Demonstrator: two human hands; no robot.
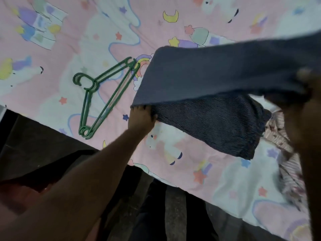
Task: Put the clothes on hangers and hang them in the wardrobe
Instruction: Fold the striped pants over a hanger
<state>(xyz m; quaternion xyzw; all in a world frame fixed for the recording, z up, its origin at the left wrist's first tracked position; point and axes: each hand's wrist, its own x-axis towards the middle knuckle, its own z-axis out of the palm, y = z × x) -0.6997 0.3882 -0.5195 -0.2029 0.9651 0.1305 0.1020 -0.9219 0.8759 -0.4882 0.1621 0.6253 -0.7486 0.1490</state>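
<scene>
We have the dark blue garment point(217, 72) stretched out between our two hands above the bed, and that spread looks deliberate: held taut by two edges, the cloth opens flat so we can find the part that goes over a hanger. Our left hand point(141, 117) pinches the lower corner of the fabric, fingers curled onto the hem close to the bedsheet point(191, 171). Our right hand point(302, 94) is lifted nearer the camera and blurred, yet its fingers are plainly bunched around the other end of the cloth, holding it higher so the fabric slopes down towards the left. Beneath it a finely striped dark layer point(217, 126) hangs down to the sheet; we cannot tell whether it belongs to the same garment or is a separate one. The green hangers point(102, 96), at least two stacked together, lie flat on the unicorn-print sheet just to the left of the left hand, untouched and within easy reach. A patterned pinkish cloth point(281, 136) lies bunched at the right side of the bed. We judge the hanging not yet begun; no wardrobe is in view.
</scene>
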